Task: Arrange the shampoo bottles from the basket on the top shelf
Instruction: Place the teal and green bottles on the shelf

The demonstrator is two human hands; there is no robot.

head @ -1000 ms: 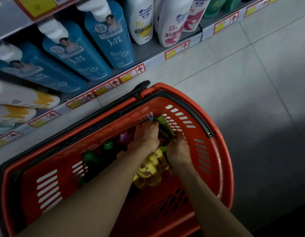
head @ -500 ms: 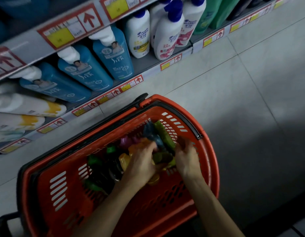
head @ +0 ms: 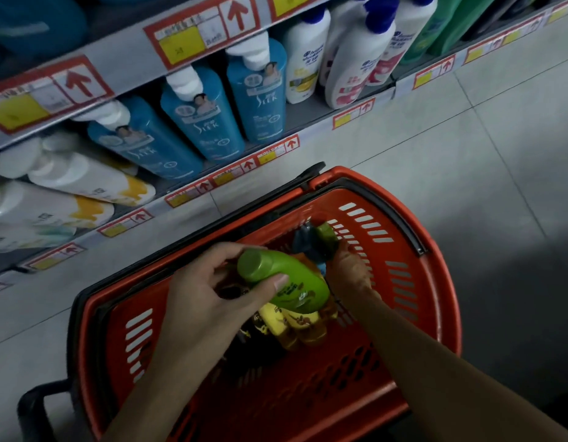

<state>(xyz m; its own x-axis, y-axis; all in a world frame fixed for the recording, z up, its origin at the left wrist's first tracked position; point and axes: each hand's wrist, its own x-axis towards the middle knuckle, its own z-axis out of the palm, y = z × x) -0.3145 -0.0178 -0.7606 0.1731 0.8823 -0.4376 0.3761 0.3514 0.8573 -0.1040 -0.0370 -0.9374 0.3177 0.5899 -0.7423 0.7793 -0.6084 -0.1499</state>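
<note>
Over basket (head: 448, 301), left hand (head: 209, 301) grips green bottle (head: 289, 279).

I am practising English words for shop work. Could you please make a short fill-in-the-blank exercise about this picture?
1. The upper bottle, held by the left hand, is light ____.
2. The right hand grips a darker bottle inside the basket, which stands on the tiled ____.
3. The blue bottles on the shelf have ____ caps.

Missing words: green; floor; white.

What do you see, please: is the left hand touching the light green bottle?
Touching. Head view: the left hand grips the light green bottle, thumb across it.
</note>
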